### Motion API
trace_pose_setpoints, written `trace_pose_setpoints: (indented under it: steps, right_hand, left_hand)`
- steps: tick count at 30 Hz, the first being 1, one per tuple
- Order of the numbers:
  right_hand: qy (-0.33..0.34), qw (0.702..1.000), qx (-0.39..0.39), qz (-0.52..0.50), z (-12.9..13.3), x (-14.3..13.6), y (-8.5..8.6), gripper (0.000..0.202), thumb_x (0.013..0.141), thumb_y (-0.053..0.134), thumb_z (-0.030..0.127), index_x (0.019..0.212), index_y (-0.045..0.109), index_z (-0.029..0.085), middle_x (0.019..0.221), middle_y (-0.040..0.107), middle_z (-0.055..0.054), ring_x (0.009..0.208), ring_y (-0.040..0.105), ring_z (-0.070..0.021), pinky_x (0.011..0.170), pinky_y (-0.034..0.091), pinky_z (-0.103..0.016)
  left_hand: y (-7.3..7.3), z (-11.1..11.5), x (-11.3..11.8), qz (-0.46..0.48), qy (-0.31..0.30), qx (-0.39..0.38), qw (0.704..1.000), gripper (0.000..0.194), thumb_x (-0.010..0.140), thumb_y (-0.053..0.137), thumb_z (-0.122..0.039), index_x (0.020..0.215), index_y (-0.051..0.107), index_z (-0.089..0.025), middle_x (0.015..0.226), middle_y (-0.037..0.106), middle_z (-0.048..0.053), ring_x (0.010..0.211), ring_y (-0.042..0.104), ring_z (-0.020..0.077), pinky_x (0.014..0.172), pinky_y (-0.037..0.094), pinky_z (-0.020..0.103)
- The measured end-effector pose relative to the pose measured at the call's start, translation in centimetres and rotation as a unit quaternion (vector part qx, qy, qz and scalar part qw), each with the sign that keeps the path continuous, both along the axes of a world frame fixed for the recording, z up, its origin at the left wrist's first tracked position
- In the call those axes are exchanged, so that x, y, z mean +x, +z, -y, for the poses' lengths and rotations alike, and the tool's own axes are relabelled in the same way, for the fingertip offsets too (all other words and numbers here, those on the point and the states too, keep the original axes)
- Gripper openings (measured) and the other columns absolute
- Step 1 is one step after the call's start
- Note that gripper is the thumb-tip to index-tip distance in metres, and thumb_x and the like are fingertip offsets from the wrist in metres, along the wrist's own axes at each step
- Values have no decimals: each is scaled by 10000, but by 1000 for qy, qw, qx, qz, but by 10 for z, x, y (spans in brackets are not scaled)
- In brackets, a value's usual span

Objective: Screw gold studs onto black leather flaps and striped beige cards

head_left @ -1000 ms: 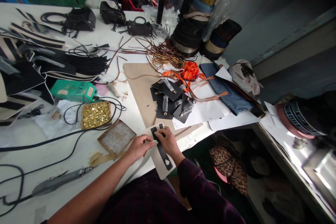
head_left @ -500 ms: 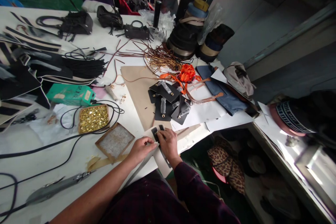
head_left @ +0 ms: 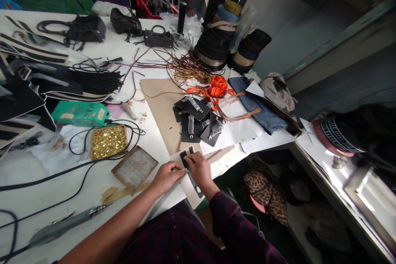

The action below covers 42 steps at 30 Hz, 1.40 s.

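Note:
At the table's front edge lies a pale strip [head_left: 191, 195] with dark patches on it. My left hand [head_left: 169, 176] pinches its left side, thumb and fingers together. My right hand [head_left: 199, 170] rests on the strip, fingers bent and pressed on a dark patch near its upper end; any small part under the fingertips is hidden. Just beyond the hands, several black pieces [head_left: 194, 109] with plastic-wrapped bits and small gold fittings lie in a heap on brown card [head_left: 156, 103].
A box of gold pieces [head_left: 109, 142], an open box with clear contents [head_left: 135, 168] and a grey handheld tool [head_left: 66, 225] lie left, with black cables. Brown cords [head_left: 188, 68], an orange ribbon bundle [head_left: 218, 86] and strap rolls [head_left: 213, 45] stand behind.
My right hand has shifted slightly down and to the right along the strip, showing more of the dark patches. The whole view has moved a little; my left hand keeps its pinch.

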State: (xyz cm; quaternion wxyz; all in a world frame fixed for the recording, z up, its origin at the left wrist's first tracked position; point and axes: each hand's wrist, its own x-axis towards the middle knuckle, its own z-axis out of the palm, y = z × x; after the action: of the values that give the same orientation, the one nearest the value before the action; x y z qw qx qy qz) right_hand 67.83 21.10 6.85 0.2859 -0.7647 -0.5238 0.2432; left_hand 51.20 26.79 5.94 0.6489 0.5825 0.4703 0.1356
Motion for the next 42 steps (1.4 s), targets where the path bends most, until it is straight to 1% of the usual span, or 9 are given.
trace_pose_setpoints:
  steps: [4,11,17,19,26,31,37,40,42]
  right_hand:
    - [12,999,10,44,0,-5,-4,216,1011,553,270,916,745,240,910,667,-67,868,633,-213,797,457,-313]
    - [15,999,41,19,4,-11,-8,237,1019,525,235,975,757,233,944,683,-85,907,628,-222,856,470,-350]
    - [-22,995,69,-68,2,-13,-7,227,1005,519,228,926,732,223,905,659,-69,909,636,-210,866,504,-338]
    - [-16,995,67,-78,3,-11,-7,230,1007,518,232,912,728,224,898,655,-64,910,637,-206,865,507,-330]
    - [21,998,41,40,9,-9,-11,230,1015,532,228,981,759,243,975,704,-81,942,638,-229,908,450,-372]
    - [19,998,43,45,11,-12,-12,250,1017,511,211,1007,759,233,994,701,-91,942,637,-228,894,444,-365]
    - [2,998,27,55,12,-16,-9,215,992,563,243,1002,777,246,991,720,-99,971,643,-244,898,441,-367]
    - [-23,997,34,64,10,-18,-7,203,991,579,254,990,782,244,959,721,-78,936,662,-225,894,441,-353]
    - [-40,998,33,45,10,-18,-6,189,985,597,274,976,784,245,944,717,-66,907,669,-212,875,457,-337]
  left_hand:
    - [-2,0,0,-4,1,5,1000,185,744,722,-392,733,721,-207,755,718,8,754,631,208,699,442,281]
    - [0,2,-1,8,11,12,1000,191,747,715,-400,729,723,-209,749,718,8,763,638,211,724,455,284]
    - [0,4,-3,15,15,0,1000,218,740,727,-421,737,728,-202,760,727,20,768,633,215,702,451,281]
    - [0,5,-3,16,19,-7,1000,224,736,731,-422,749,729,-199,765,727,21,757,630,212,684,445,279]
    - [1,10,-1,31,29,-30,999,238,727,732,-420,742,720,-183,745,717,24,733,624,203,689,449,287]
    - [-1,12,-2,40,32,-37,998,246,730,730,-426,744,715,-181,728,701,19,719,613,195,678,443,286]
    - [-8,13,-2,42,43,-30,998,268,727,727,-449,736,717,-182,736,703,29,723,623,202,662,452,277]
    - [-9,13,-3,42,46,-26,998,269,724,733,-455,732,719,-187,726,702,23,712,620,197,653,449,270]
    - [-9,13,-4,42,47,-24,998,260,724,738,-450,732,722,-190,721,704,16,704,618,192,655,446,268]
